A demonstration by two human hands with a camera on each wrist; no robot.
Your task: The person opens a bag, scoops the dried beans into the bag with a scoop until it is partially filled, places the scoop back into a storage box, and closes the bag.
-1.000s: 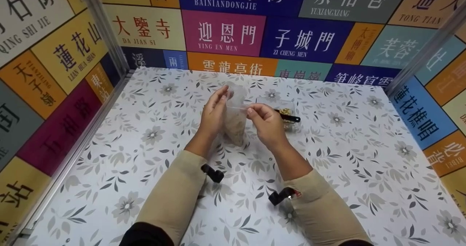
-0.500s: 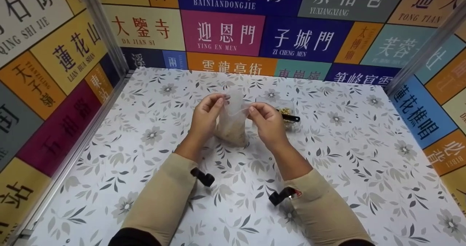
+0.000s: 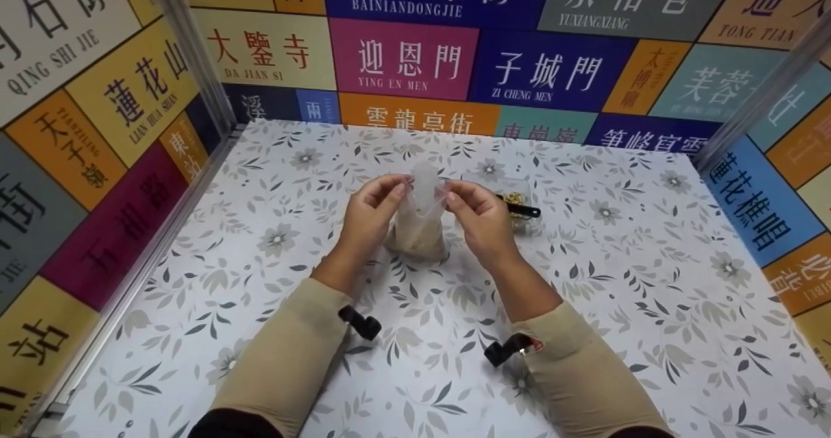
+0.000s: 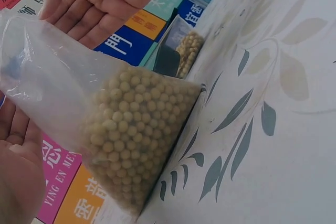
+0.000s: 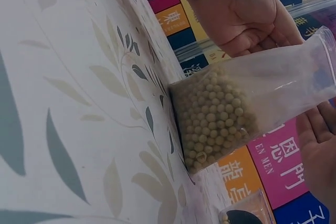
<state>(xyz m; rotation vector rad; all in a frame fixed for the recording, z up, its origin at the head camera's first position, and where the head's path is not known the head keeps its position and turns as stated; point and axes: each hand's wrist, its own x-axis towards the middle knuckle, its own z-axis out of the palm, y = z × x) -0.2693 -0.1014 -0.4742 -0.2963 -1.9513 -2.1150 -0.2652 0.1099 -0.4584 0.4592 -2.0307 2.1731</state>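
A clear plastic bag (image 3: pixel 419 233) stands upright on the table, its lower part filled with round, pale yellow soybeans (image 4: pixel 134 124). My left hand (image 3: pixel 370 214) pinches the left side of the bag's mouth between thumb and fingers. At the opposite side, my right hand (image 3: pixel 482 224) pinches the rim in the same way. Between the hands the mouth is spread apart, and the back of the bag rises above them. In the right wrist view the bag's base (image 5: pixel 184 129) rests on the tabletop. The fingertips are partly hidden in both wrist views.
Behind my right hand sits a clear plastic box (image 3: pixel 519 185) holding more beans (image 4: pixel 189 51). A black handle (image 3: pixel 524 211) lies across it. The table (image 3: pixel 649 263) has a floral cover, and printed sign panels (image 3: pixel 402 58) wall the back and sides.
My left hand has moved left and slightly down. The bag has gone from narrow and tilted to upright with a wider base, and its mouth is spread wider. My right hand has hardly moved.
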